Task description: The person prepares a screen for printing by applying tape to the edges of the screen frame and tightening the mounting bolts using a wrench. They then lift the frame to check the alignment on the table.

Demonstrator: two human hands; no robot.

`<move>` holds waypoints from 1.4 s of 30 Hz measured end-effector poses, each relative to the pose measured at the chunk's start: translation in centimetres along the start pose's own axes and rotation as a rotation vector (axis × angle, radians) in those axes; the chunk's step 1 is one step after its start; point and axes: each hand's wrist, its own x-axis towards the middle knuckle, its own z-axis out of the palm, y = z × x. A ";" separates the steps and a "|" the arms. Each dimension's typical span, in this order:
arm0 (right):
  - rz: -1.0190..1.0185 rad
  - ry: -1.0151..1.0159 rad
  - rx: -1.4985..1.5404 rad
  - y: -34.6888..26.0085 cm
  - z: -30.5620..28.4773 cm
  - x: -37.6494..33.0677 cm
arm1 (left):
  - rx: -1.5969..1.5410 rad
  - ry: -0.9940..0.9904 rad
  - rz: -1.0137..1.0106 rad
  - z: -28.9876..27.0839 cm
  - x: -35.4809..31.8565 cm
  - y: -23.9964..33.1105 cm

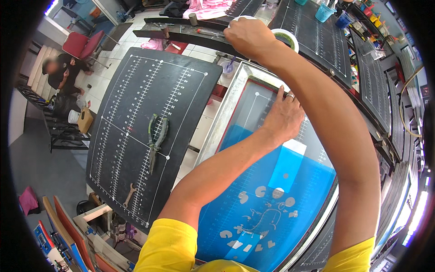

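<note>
A metal-framed printing screen [226, 113] with blue mesh and pale cut-out shapes lies below me. My left hand [283, 119] rests flat on the mesh near the frame's upper part, fingers spread, a ring on one finger. My right hand [249, 36] reaches past the frame's far end and grips a roll of tape [286, 38], its fingers closed around the roll's edge. A lighter blue rectangle [285, 167] sits on the mesh just under my left wrist.
A black printing board with white ruled lines [136, 90] stands to the left, carrying pliers [155, 140] and a wrench [129, 195]. More black boards [312, 36] fan out at the top right. A seated person [61, 72] is far left near red chairs [84, 43].
</note>
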 end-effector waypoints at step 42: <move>0.315 0.003 0.181 3.5 -0.2 -10.5 | 0.082 -0.128 -0.035 -0.7 0.0 0.3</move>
